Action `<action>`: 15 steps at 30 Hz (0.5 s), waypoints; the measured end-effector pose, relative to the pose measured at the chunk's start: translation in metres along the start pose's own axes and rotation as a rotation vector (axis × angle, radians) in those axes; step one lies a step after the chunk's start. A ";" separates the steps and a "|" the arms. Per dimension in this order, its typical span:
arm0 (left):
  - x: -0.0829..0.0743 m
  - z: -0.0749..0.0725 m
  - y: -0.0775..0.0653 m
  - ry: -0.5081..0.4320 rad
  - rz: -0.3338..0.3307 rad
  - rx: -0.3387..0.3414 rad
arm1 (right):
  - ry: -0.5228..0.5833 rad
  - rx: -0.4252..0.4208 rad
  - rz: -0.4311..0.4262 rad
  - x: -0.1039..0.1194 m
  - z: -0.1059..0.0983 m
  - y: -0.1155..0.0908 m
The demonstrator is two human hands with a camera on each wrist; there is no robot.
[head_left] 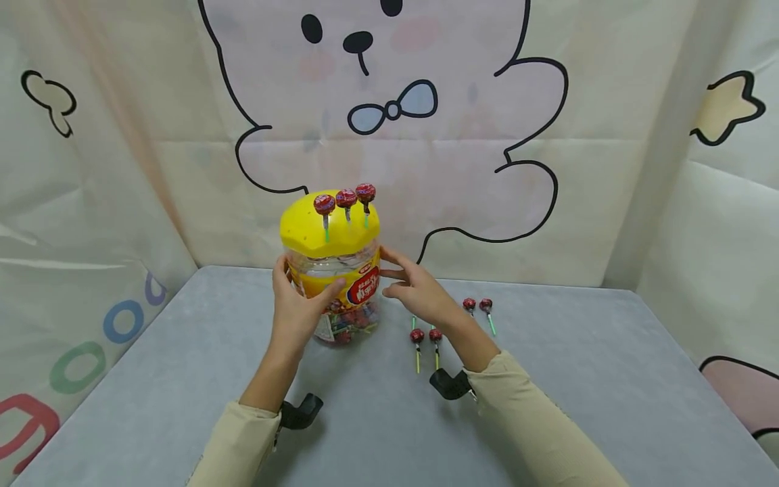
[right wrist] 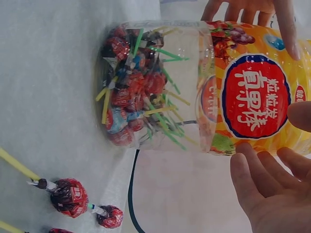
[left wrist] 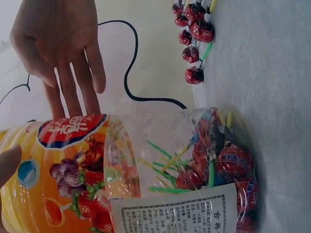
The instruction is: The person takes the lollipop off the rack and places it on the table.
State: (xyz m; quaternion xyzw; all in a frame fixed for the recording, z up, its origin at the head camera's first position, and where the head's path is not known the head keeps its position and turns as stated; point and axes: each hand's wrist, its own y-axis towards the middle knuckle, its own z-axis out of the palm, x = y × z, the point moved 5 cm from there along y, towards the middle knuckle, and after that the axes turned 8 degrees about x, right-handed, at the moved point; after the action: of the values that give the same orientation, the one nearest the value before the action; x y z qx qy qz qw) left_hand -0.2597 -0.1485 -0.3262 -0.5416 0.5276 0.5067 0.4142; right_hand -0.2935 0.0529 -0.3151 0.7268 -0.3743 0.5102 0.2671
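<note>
A clear plastic candy jar [head_left: 365,267] with a fruit label and yellow lid [head_left: 298,226] is upright in front of me, wrapped lollipops [right wrist: 131,92] heaped in its bottom. On the lid three red lollipops [head_left: 324,204] stand heads up, sticks running down to it. My left hand [head_left: 295,311] grips the jar from the left, thumb [left wrist: 8,162] across the label and fingers round the far side. At the jar's right side is my right hand [head_left: 422,291], fingers fairly straight with tips at the wall; in the left wrist view its palm [left wrist: 60,34] shows.
Several lollipops lie on the grey table [head_left: 578,385] right of the jar, including a yellow-stick one [head_left: 416,336] and a green-stick one [head_left: 485,306], partly behind my right forearm. A cloth backdrop [head_left: 450,182] with a cartoon bear rises behind the table.
</note>
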 end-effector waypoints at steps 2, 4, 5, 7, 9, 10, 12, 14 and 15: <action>0.000 0.001 -0.002 -0.010 -0.004 -0.004 | -0.013 0.008 0.001 0.000 0.000 0.000; 0.001 0.001 -0.004 -0.013 -0.008 -0.016 | -0.037 0.021 0.009 0.002 -0.002 0.000; 0.000 0.001 -0.004 -0.013 -0.007 -0.024 | -0.058 0.017 0.013 0.004 -0.003 0.001; 0.000 0.000 -0.004 -0.011 -0.001 -0.036 | -0.105 -0.008 -0.001 0.012 -0.009 0.002; -0.001 -0.001 -0.003 -0.007 -0.004 -0.044 | -0.146 -0.052 -0.030 0.024 -0.016 0.002; -0.001 -0.001 -0.003 -0.006 -0.006 -0.046 | -0.166 -0.080 -0.060 0.031 -0.021 0.002; -0.001 -0.001 -0.001 -0.002 -0.015 -0.043 | -0.205 -0.136 -0.139 0.049 -0.028 0.002; -0.001 0.000 0.000 0.004 -0.022 -0.039 | -0.241 -0.172 -0.220 0.066 -0.034 0.002; -0.001 0.000 0.000 0.008 -0.024 -0.037 | -0.263 -0.187 -0.260 0.074 -0.035 0.003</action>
State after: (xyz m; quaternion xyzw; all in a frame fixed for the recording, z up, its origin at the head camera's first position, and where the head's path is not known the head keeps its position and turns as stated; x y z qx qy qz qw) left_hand -0.2597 -0.1484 -0.3248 -0.5576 0.5131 0.5093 0.4079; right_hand -0.3004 0.0584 -0.2337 0.8014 -0.3546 0.3354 0.3458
